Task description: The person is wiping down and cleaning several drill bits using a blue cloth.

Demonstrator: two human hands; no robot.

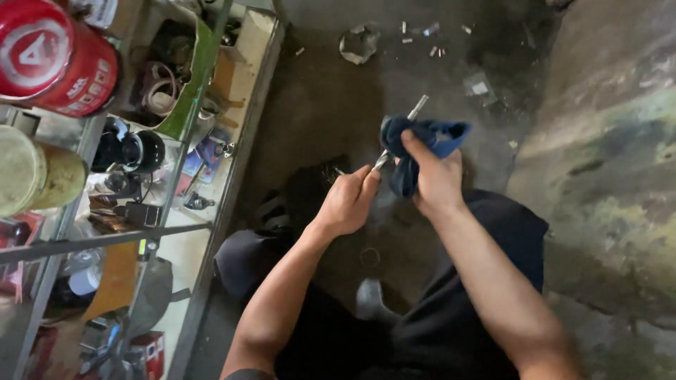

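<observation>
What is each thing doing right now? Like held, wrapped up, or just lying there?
Left hand: closed around the lower end of the metal rod.
Right hand: gripping the blue cloth.
Metal rod: held tilted, its middle wrapped in cloth, tip bare.
Blue cloth: bunched around the rod.
Red can: lying on its side on the shelf.
Metal scraps: lying loose on the floor.

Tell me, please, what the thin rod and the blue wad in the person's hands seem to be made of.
The rod looks like bare metal, grey with a dull sheen, straight and stiff. The left hand grips its lower end. The blue wad looks like soft woven cloth, matte and creased, bunched round the rod by the right hand.
</observation>
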